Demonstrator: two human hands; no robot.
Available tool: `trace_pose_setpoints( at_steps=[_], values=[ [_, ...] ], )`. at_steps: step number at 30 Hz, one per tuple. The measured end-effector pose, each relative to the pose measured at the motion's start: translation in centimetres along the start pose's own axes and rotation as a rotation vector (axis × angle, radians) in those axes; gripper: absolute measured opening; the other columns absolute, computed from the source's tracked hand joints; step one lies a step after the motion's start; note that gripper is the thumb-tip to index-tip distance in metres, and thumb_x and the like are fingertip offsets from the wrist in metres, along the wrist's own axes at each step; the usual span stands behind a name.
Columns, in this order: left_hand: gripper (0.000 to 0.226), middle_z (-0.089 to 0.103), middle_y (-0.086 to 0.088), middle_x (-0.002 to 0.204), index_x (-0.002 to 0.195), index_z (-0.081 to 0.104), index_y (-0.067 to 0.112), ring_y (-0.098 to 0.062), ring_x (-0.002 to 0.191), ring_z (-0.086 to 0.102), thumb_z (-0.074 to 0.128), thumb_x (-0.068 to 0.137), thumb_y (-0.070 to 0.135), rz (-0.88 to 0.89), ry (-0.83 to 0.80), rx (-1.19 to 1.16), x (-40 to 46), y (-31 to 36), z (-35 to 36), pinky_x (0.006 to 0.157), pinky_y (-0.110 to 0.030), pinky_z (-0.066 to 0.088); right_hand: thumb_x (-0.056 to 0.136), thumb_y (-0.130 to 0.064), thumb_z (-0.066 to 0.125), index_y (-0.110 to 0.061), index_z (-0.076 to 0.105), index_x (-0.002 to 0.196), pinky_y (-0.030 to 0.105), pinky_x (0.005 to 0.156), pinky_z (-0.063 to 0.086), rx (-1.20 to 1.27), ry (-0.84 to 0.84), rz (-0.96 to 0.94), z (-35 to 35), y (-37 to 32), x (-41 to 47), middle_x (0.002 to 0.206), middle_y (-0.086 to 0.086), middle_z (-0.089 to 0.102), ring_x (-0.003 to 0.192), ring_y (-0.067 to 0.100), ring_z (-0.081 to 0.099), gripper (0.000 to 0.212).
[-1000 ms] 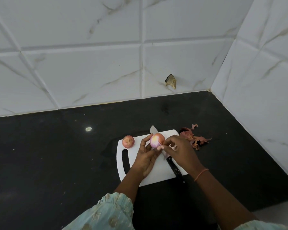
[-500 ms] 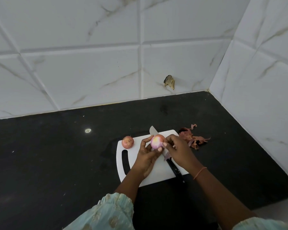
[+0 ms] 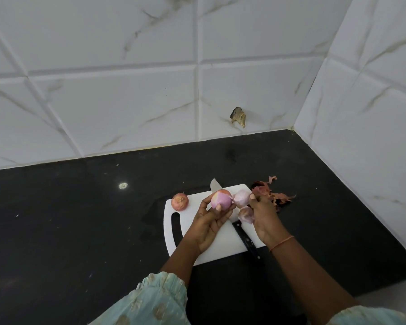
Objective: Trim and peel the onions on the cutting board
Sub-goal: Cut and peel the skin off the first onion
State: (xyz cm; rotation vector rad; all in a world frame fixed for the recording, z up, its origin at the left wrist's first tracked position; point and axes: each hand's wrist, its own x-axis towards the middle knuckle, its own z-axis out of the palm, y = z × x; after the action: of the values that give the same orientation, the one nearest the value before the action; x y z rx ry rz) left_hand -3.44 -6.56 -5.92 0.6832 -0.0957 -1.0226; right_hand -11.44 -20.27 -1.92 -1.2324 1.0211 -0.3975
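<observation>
Black counter (image 3: 80,231) tucked in a corner of white marble-look tiles (image 3: 127,102). White cutting board (image 3: 220,249) sits on it, knife (image 3: 245,240) lying across. Above the board, left hand (image 3: 209,224) grips a half-peeled pink onion (image 3: 221,200); right hand (image 3: 263,214) pinches peeled-off skin (image 3: 242,198). 1 unpeeled onion (image 3: 179,201) at the board's far-left corner, skin scraps (image 3: 274,193) just past its right edge.
</observation>
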Motion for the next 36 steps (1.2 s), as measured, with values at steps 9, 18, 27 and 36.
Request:
trace_pose_setpoints(
  at_steps=[9, 18, 27, 36],
  values=[
    [0.051, 0.072, -0.016, 0.107, 0.123, 0.06, 0.005, -0.023, 0.097, 0.069, 0.044, 0.099, 0.047, -0.123, 0.208, 0.022, -0.3, 0.9, 0.5, 0.098, -0.037, 0.048, 0.093, -0.012, 0.06, -0.012, 0.058, 0.099, 0.03, 0.075, 0.052, -0.091, 0.367, -0.295, -2.9, -2.0, -1.1, 0.093, -0.007, 0.058, 0.091, 0.014, 0.059, 0.006],
    [0.054, 0.071, -0.016, 0.104, 0.123, 0.06, 0.004, -0.022, 0.091, 0.068, 0.049, 0.093, 0.046, -0.125, 0.207, 0.101, 0.1, 0.7, 0.2, 0.093, -0.035, 0.049, 0.085, -0.018, 0.071, -0.019, 0.067, 0.098, 0.029, 0.084, 0.048, -0.654, 0.091, -0.791, -1.4, -0.7, -2.6, 0.099, -0.007, 0.06, 0.097, 0.011, 0.057, 0.014],
    [0.058, 0.064, -0.022, 0.124, 0.138, 0.051, 0.004, -0.027, 0.105, 0.066, 0.037, 0.102, 0.048, -0.12, 0.178, 0.198, 0.1, 0.5, -0.2, 0.1, -0.038, 0.048, 0.088, -0.018, 0.068, -0.023, 0.066, 0.096, 0.027, 0.077, 0.053, -0.61, -0.068, -0.849, 1.8, 0.8, -3.3, 0.096, -0.012, 0.062, 0.093, 0.006, 0.059, 0.009],
    [0.058, 0.058, -0.026, 0.131, 0.137, 0.053, 0.006, -0.028, 0.107, 0.062, 0.039, 0.1, 0.049, -0.112, 0.159, 0.194, 0.3, 0.4, -0.4, 0.105, -0.041, 0.044, 0.089, -0.022, 0.067, -0.024, 0.064, 0.094, 0.029, 0.076, 0.054, -0.581, -0.078, -0.832, 1.9, 0.6, -3.2, 0.094, -0.012, 0.062, 0.091, 0.007, 0.06, 0.006]
  ],
)
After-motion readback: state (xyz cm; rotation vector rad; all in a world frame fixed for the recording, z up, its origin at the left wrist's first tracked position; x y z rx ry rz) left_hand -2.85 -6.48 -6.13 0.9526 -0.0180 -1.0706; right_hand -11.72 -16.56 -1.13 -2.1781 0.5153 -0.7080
